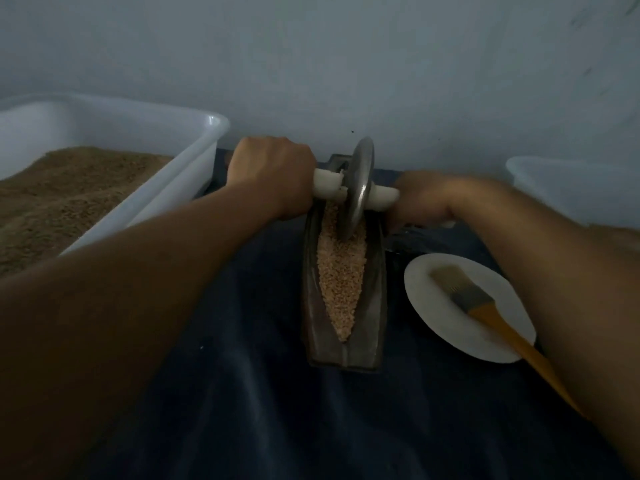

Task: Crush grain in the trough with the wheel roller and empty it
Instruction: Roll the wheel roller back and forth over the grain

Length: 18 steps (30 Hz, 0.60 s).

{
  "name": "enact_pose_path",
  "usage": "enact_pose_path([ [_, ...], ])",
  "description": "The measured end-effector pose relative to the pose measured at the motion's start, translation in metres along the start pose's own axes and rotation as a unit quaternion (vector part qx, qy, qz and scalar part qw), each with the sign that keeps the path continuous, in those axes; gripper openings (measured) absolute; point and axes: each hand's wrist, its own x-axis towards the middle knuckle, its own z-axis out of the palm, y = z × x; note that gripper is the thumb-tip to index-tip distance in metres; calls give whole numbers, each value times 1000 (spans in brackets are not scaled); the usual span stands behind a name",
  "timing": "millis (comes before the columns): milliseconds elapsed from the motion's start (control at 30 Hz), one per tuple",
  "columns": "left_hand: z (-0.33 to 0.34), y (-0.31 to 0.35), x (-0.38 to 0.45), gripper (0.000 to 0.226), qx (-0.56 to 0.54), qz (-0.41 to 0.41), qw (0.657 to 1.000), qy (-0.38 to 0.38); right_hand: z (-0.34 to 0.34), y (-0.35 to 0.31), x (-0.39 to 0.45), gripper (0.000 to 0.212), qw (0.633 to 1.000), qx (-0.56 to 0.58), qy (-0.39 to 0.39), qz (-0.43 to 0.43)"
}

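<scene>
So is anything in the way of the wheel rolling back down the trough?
Nothing visible. The wheel roller stands at the far end of the trough, with only grain along the groove toward the near end. The brush lies on the plate beside it.

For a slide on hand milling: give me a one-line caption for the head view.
Both hands, left hand and right hand, grip the wheel roller over grain in the trough.
</scene>
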Motion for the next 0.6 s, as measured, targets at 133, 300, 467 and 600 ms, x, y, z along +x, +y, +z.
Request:
enact_pose_path([
  [133,2,4,-16,16,2,-6,1000,23,15,1,-10,18,998,5,66,-5],
  [300,-2,7,-39,14,-11,-10,998,53,34,-4,-32,19,977,-65,203,4],
  [467,0,12,-77,24,-27,7,987,161,66,-11,-60,18,922,-81,378,-1],
  [600,0,17,-98,17,-60,-5,970,235,77,-17,-79,16,888,-63,456,-4],
])
